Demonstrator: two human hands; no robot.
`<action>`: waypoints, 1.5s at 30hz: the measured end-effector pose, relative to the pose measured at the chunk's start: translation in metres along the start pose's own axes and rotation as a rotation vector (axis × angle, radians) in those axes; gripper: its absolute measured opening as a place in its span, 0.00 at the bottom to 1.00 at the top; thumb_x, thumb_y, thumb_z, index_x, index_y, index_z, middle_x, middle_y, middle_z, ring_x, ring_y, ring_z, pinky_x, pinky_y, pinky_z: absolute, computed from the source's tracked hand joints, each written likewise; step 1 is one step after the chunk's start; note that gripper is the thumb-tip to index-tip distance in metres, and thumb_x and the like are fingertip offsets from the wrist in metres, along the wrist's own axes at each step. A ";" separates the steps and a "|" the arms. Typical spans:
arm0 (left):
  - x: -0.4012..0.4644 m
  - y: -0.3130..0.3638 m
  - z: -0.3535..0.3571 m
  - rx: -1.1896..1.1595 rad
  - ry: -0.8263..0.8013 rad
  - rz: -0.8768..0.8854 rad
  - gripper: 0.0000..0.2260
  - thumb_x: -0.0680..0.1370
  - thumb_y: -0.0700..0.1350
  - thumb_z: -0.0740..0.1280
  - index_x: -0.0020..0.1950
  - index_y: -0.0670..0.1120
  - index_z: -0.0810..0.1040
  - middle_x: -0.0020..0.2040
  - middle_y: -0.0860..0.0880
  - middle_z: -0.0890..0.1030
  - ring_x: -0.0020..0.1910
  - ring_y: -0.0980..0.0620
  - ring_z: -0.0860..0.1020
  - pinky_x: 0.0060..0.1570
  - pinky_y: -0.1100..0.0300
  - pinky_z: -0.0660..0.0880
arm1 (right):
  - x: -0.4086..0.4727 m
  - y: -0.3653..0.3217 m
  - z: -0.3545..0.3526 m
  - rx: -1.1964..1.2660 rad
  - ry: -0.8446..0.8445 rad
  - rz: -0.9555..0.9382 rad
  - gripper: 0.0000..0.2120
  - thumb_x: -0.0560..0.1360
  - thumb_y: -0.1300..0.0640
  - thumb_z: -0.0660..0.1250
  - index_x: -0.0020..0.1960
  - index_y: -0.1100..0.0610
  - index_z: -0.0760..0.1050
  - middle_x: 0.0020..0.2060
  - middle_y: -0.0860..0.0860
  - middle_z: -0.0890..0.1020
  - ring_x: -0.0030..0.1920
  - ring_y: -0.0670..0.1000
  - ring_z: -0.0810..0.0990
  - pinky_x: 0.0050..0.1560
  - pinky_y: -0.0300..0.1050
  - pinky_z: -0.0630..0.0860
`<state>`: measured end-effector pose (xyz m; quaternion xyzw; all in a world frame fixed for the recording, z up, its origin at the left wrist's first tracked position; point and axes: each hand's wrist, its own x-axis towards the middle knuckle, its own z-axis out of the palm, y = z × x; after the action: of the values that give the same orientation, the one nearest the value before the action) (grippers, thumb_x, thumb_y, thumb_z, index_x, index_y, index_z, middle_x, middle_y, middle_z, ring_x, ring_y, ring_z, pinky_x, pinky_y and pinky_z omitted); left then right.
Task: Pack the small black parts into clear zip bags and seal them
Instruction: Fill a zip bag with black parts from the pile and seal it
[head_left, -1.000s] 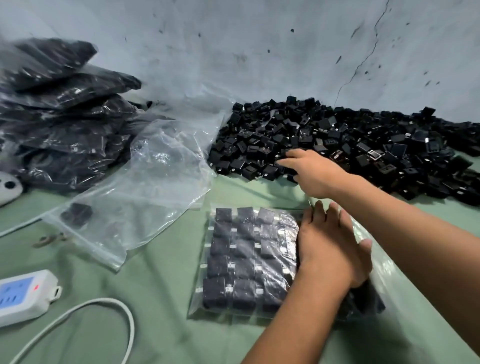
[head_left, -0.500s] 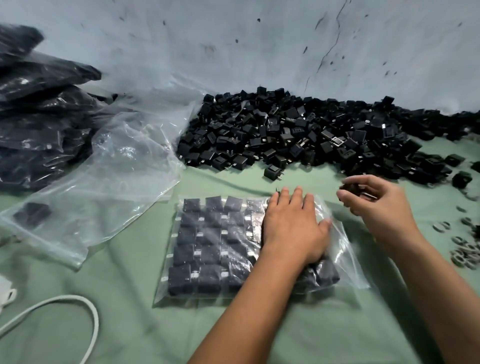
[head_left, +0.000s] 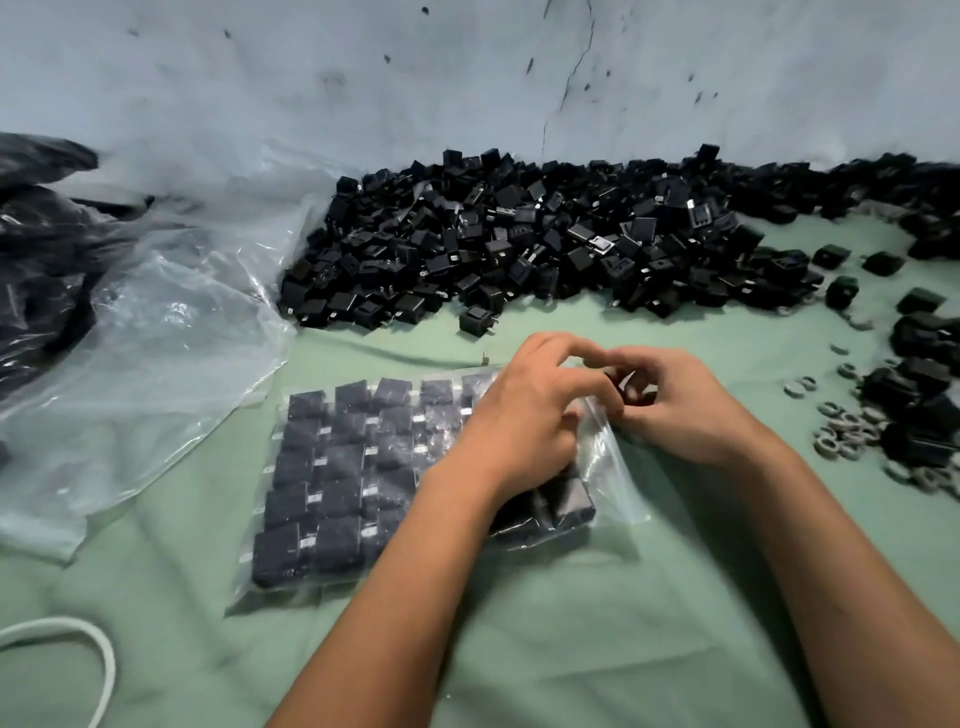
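Note:
A clear zip bag (head_left: 332, 488) lies flat on the green cloth, filled with rows of small black parts. My left hand (head_left: 524, 415) rests on the bag's right side and lifts its open edge with the fingers. My right hand (head_left: 680, 405) is just to the right at the bag's mouth, fingers closed around small black parts (head_left: 631, 389). A big heap of loose black parts (head_left: 519, 244) lies along the wall beyond both hands. One stray part (head_left: 478, 318) sits just in front of the heap.
Empty clear bags (head_left: 156, 353) lie crumpled at the left, with filled dark bags (head_left: 36, 249) stacked behind them. More black parts (head_left: 924, 395) and pale rings (head_left: 847, 431) lie at the right. A white cable (head_left: 98, 660) curls at the bottom left.
My right hand left the heap with black parts and came to the bag's mouth. My left hand shifted from pressing flat on the bag to lifting its edge. The view panned right.

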<state>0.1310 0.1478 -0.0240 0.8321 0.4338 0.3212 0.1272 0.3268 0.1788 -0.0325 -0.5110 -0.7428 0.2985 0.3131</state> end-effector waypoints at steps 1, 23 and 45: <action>0.000 0.003 -0.003 -0.021 -0.003 0.003 0.19 0.71 0.31 0.69 0.52 0.53 0.86 0.66 0.52 0.75 0.70 0.53 0.67 0.67 0.50 0.70 | 0.000 -0.001 0.002 -0.006 0.019 -0.005 0.16 0.71 0.62 0.75 0.58 0.52 0.83 0.39 0.48 0.83 0.34 0.48 0.76 0.36 0.43 0.78; 0.022 0.045 -0.008 0.122 -0.597 0.040 0.10 0.71 0.53 0.78 0.36 0.52 0.81 0.47 0.51 0.78 0.55 0.50 0.70 0.56 0.53 0.73 | 0.005 0.002 0.000 -0.087 0.044 0.071 0.16 0.68 0.68 0.71 0.52 0.53 0.83 0.40 0.46 0.84 0.35 0.42 0.80 0.35 0.32 0.74; 0.067 0.024 -0.053 0.071 -0.661 -0.045 0.11 0.72 0.37 0.75 0.45 0.54 0.87 0.40 0.54 0.84 0.29 0.63 0.74 0.32 0.66 0.69 | -0.012 0.000 -0.025 0.432 -0.582 0.057 0.16 0.71 0.70 0.77 0.58 0.62 0.83 0.54 0.65 0.85 0.52 0.61 0.84 0.57 0.56 0.81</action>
<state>0.1403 0.1838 0.0565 0.8855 0.3983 0.0158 0.2389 0.3496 0.1702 -0.0184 -0.3473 -0.7061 0.5901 0.1806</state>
